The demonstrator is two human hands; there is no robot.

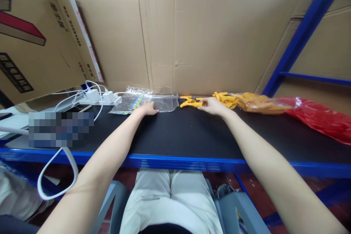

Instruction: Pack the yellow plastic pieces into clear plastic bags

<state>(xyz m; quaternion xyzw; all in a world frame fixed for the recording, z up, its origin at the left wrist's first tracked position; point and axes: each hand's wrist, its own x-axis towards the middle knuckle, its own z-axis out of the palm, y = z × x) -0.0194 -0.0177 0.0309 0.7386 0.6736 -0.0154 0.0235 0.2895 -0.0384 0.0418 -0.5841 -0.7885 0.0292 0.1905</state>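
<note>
My left hand (148, 108) lies on a clear plastic bag (168, 102), its fingers spread. The bag lies flat on the black table and has a colourful printed strip at its left end. My right hand (215, 106) has its thumb and fingers closed around the right end of a yellow plastic clip-like piece (189, 102). This piece lies just right of the bag's open-looking end. Behind and beyond my right hand, more yellow pieces (226, 99) lie loose in a pile. Others sit in a clear plastic wrap (260, 103).
A red plastic bag (322, 119) lies at the right. To the left are a white power strip (116, 99) with chargers and cables, plus a blurred-out object (61, 128). Cardboard (214, 36) stands along the back. A blue beam (189, 161) edges the table (186, 135).
</note>
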